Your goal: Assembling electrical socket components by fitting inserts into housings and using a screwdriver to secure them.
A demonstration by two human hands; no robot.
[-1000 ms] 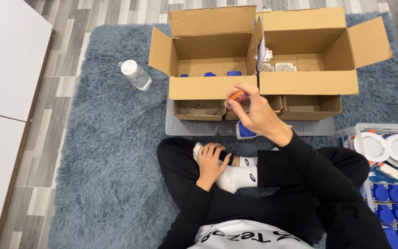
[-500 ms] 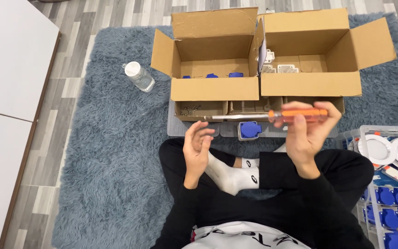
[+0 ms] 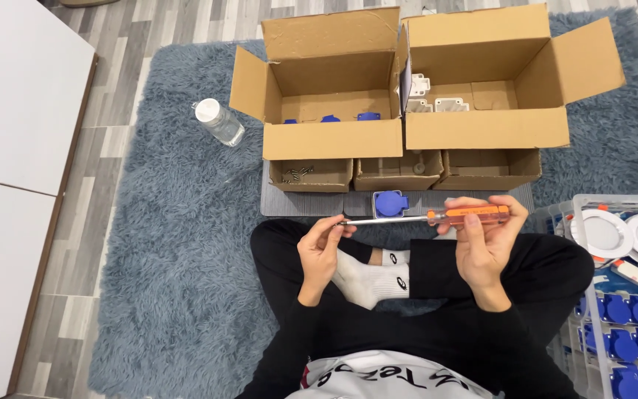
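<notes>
Holding: the right hand [image 3: 484, 244] is wrapping its fingers around the orange handle of a screwdriver [image 3: 422, 218], and the left hand [image 3: 321, 247] is pinching the metal tip between thumb and fingers.
Head view, where the tool is: the screwdriver is lying flat in the air, just above the crossed legs and just in front of a round blue plug part [image 3: 390, 204] sitting on a grey mat [image 3: 289, 203].
Head view, how it is feeling: the tool is looking light and stiff. The metal rod is looking thin and smooth, so it may be slipping in the fingers. The fat orange handle is looking like the best place for grabbing.
Head view, things around: two big open cardboard boxes [image 3: 474, 125] are standing side by side on the fluffy blue rug [image 3: 171, 244], with three small cardboard trays [image 3: 396, 171] touching their front. A clear bottle [image 3: 219, 122] is lying on the rug to the left. A clear bin [image 3: 629, 325] with blue and white parts is sitting on the right.
Head view, what is changing: half a second ago both hands were higher, near the small trays. Now they are sitting lower, closer to the legs, and the left hand is touching the tip instead of staying open beside it.
</notes>
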